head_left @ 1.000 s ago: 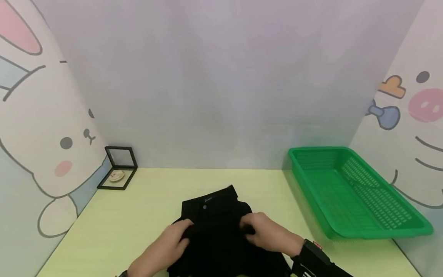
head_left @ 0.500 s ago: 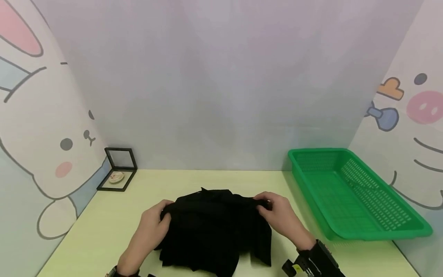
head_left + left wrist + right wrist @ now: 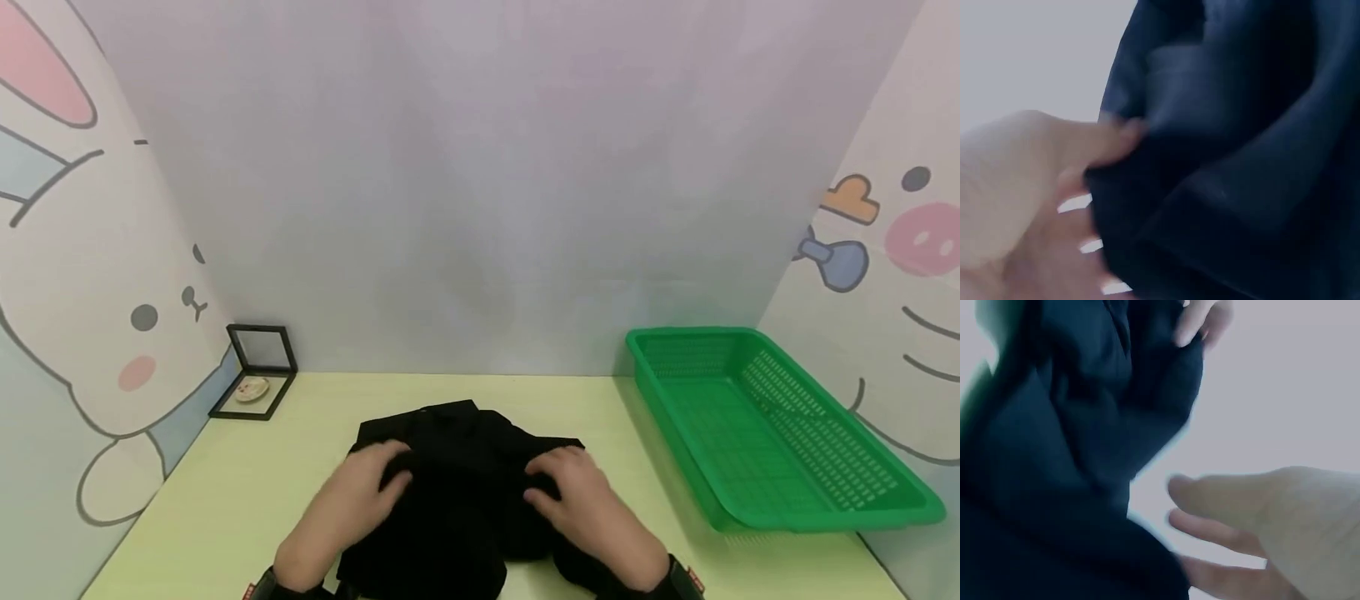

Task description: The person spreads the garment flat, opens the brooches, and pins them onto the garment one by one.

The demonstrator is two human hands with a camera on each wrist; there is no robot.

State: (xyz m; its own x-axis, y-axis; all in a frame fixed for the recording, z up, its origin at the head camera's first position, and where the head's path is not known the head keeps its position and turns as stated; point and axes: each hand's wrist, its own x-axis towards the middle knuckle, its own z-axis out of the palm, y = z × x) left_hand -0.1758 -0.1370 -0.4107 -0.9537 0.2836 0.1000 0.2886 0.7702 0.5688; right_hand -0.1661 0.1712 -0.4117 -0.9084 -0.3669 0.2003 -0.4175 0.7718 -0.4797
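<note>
Black trousers (image 3: 442, 525) lie rumpled on the pale yellow table, their waist end toward the back. On their left side is my left hand (image 3: 348, 504); in the left wrist view its thumb (image 3: 1113, 140) lies over the dark cloth, with the fingers behind the edge. My right hand (image 3: 585, 504) is over the right side, thumb and fingers spread apart. The right wrist view shows that hand's thumb (image 3: 1222, 494) beside the cloth with nothing pinched. Left-hand fingertips appear at the top of that view, on a fold.
A green plastic basket (image 3: 675, 454) stands on the right. At the back left is a small black-framed stand (image 3: 268, 412) with a round, light-coloured item (image 3: 251, 388) in it. Cartoon-printed walls enclose the table (image 3: 202, 508) on both sides.
Both hands first grip the trousers near the middle, then spread the bunched cloth outward. Now they have come inward again, and the right hand has let go.
</note>
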